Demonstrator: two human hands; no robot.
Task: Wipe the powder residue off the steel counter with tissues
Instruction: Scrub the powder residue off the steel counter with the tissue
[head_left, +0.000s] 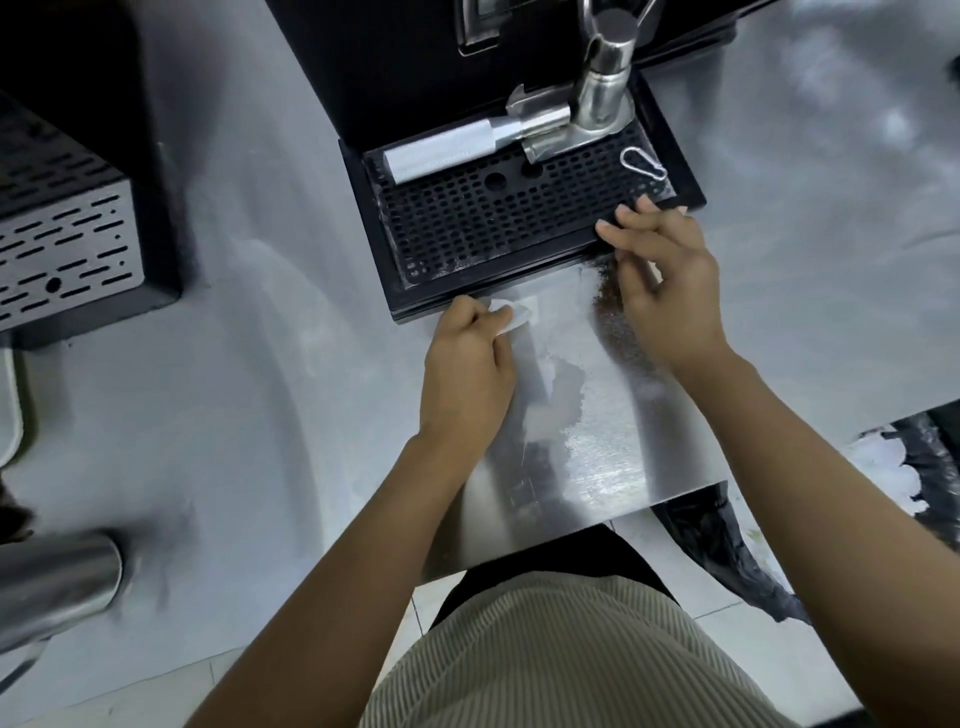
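Observation:
My left hand (470, 364) is closed around a small white tissue (511, 314), pressed on the steel counter (597, 457) just below the front edge of the black drip tray (498, 223). My right hand (660, 280) hovers over the tray's front right corner, fingers spread and slightly curled; a bit of white shows under its palm, and I cannot tell what it is. A dark patch of powder residue (605, 301) lies on the counter between the two hands. A smeared wet streak runs down the counter below the left hand.
A black machine with a steel portafilter (467, 145) stands behind the tray. A metal clip (644, 163) lies on the grate. Another machine's slotted tray (57, 249) is at left, a steel cup (57, 582) lower left, a black bag (727, 545) below the counter edge.

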